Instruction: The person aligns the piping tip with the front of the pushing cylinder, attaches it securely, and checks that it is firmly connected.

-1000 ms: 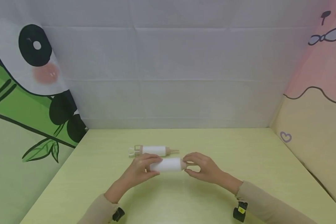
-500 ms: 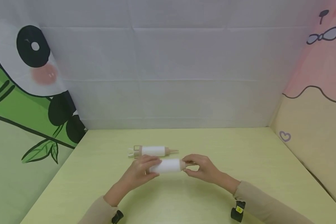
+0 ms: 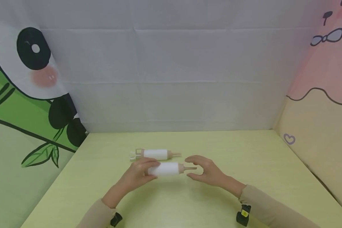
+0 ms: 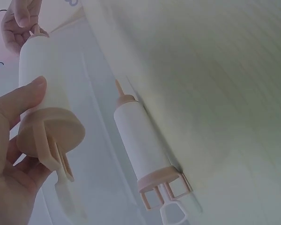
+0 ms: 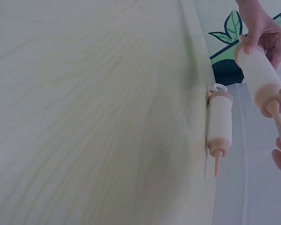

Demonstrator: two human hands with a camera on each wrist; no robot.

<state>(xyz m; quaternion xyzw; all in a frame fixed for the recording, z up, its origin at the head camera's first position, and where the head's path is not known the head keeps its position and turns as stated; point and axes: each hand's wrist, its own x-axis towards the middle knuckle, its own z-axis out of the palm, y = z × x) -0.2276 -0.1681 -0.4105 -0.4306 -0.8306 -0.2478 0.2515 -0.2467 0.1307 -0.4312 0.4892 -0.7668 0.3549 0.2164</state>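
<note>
My left hand (image 3: 135, 174) grips the rear part of a syringe (image 3: 166, 169) with a white barrel, beige end caps and a thin beige nozzle pointing right. In the left wrist view, the thumb lies on its barrel (image 4: 40, 70) and a pale plunger handle (image 4: 68, 197) sticks out behind the beige frame. My right hand (image 3: 209, 171) is at the nozzle end, fingers and thumb curved and apart on either side of the tip. A second, similar syringe (image 3: 156, 154) lies on the table just behind, nozzle also to the right.
The pale yellow table (image 3: 231, 148) ends at a white cloth backdrop (image 3: 188, 72). Painted panels stand at the left (image 3: 45, 126) and the right (image 3: 316, 126). A small black wrist camera (image 3: 243, 216) is worn at the right sleeve.
My right fingers have come off the base of the nozzle and spread apart. My left hand has moved slightly left with the syringe, so the whole nozzle now shows. The second syringe stays put.
</note>
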